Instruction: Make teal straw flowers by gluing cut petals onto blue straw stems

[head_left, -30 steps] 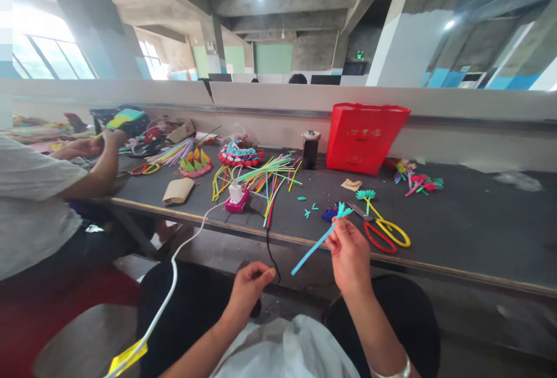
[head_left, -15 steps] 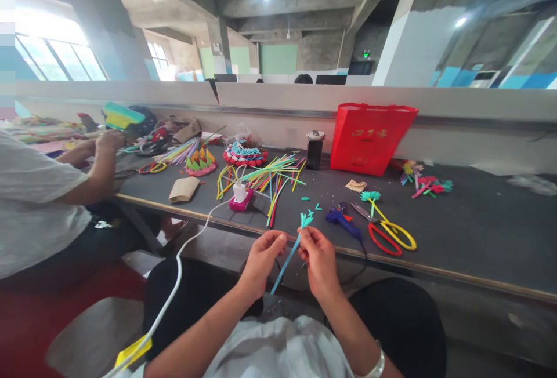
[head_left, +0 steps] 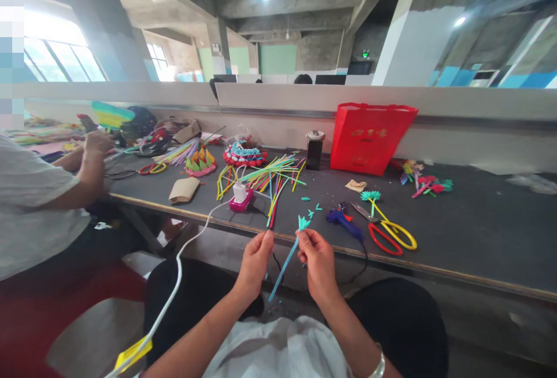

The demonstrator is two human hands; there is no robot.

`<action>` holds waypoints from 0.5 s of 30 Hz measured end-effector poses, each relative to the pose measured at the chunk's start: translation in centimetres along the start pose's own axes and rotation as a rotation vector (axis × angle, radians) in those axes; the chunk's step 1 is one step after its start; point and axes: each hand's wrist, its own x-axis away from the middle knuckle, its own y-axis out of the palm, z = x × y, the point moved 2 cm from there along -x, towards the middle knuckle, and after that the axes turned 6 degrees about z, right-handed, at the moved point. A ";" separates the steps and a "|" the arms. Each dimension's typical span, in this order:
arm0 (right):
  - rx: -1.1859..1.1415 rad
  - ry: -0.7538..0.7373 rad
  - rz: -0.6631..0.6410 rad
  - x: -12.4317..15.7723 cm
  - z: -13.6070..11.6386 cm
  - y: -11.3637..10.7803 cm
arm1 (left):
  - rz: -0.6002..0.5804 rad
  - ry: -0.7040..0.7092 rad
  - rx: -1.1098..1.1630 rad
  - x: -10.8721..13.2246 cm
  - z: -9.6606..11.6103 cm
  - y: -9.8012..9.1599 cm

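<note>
My right hand (head_left: 319,262) pinches a blue straw (head_left: 285,263) just below its cut, splayed teal tip, and the straw slants down to the left. My left hand (head_left: 255,261) is closed in a pinch right beside the straw's tip; whether it grips anything I cannot make out. Both hands hover over my lap, just in front of the dark table's edge (head_left: 391,259). A blue glue gun (head_left: 343,222) and red-and-yellow scissors (head_left: 387,233) lie on the table just right of my hands.
A pile of coloured straws (head_left: 272,178), a pink power strip (head_left: 241,198) with a white cable, a red bag (head_left: 369,137), a dark cup (head_left: 314,150) and finished straw flowers (head_left: 424,184) sit on the table. A person in a white shirt (head_left: 35,204) works at the left.
My right hand brought the straw from over the table edge down and left toward my lap. My left hand rose from my lap and closed in beside the straw's tip.
</note>
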 end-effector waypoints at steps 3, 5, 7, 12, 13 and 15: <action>-0.005 0.000 0.009 -0.1 0.0 -0.3 | -0.040 0.059 -0.051 0.1 0.0 -0.5; -0.007 -0.002 0.012 -0.1 -0.1 -0.4 | -0.082 0.081 -0.094 0.3 0.0 -0.7; -0.008 -0.005 0.014 -0.2 -0.2 -0.6 | -0.115 0.091 -0.132 0.5 0.0 -0.8; 0.000 -0.014 0.026 -0.4 0.2 -1.3 | -0.124 0.092 -0.142 0.8 0.3 -0.9; 0.006 -0.018 0.031 -0.4 0.3 -1.5 | -0.111 0.088 -0.133 0.8 0.5 -1.1; 0.022 -0.031 0.046 -0.6 0.7 -1.9 | -0.089 0.090 -0.138 0.8 0.6 -1.4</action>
